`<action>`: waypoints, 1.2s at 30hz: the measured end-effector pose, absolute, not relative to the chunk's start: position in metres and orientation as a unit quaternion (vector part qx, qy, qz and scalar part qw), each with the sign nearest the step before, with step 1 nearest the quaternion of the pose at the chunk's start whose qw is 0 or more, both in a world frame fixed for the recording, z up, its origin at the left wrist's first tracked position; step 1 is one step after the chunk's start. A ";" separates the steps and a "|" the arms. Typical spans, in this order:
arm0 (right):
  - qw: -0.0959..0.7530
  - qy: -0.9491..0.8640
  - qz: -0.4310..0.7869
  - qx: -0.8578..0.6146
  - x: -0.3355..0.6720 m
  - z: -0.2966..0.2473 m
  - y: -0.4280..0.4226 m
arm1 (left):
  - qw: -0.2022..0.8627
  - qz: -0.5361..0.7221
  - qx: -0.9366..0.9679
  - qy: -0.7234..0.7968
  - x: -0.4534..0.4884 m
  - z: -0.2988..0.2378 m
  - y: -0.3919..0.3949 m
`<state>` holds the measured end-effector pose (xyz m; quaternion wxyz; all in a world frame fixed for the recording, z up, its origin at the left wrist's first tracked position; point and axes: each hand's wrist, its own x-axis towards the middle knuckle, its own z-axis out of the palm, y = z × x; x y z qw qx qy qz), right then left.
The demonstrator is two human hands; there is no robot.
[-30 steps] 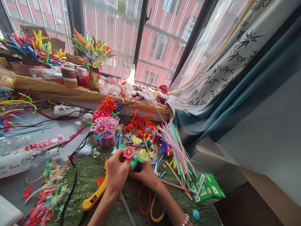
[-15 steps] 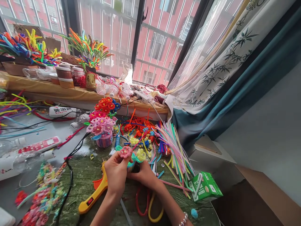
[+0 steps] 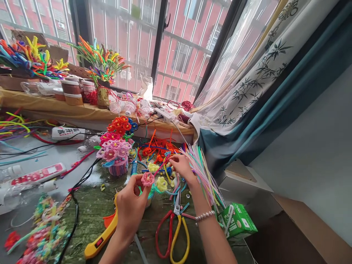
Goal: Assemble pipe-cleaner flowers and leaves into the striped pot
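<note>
My left hand (image 3: 132, 203) pinches a pink pipe-cleaner flower (image 3: 147, 179) between thumb and fingers. Just behind it stands a small pot (image 3: 150, 196) with teal pipe cleaner around it, partly hidden by that hand. A pale yellow flower (image 3: 161, 183) is at the pot's right side. Over the pile of pipe-cleaner pieces, my right hand (image 3: 183, 168) has its fingertips pressed together beside a magenta pipe cleaner (image 3: 162, 165); what they hold, if anything, is hidden. Below it, scissors (image 3: 177, 212) with one red and one yellow handle lie on the table.
A yellow glue gun (image 3: 100, 240) lies left of my left forearm. A finished-looking flower pot (image 3: 118, 167) stands behind. Long pastel pipe cleaners (image 3: 203, 179) and a green box (image 3: 238, 221) are at right. Black cables (image 3: 77, 205) and plastic bottles (image 3: 67, 133) lie at left.
My right hand has left the pot and moved up and right to the pipe-cleaner pile, uncovering the scissors. My left hand still holds the pink flower. The view has shifted slightly.
</note>
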<state>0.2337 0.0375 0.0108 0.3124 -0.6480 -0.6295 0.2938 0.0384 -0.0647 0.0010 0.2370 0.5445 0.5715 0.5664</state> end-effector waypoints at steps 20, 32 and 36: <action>0.472 -0.487 0.242 -0.693 0.246 0.021 0.045 | 0.249 0.534 0.574 0.569 -0.001 -0.020 -0.092; 0.544 -0.577 0.468 -0.390 0.193 0.083 -0.089 | 0.228 0.539 0.657 0.476 0.004 0.039 -0.116; 0.504 -0.635 0.458 -0.365 0.160 0.073 -0.101 | 0.321 0.518 0.641 0.467 0.005 0.032 -0.114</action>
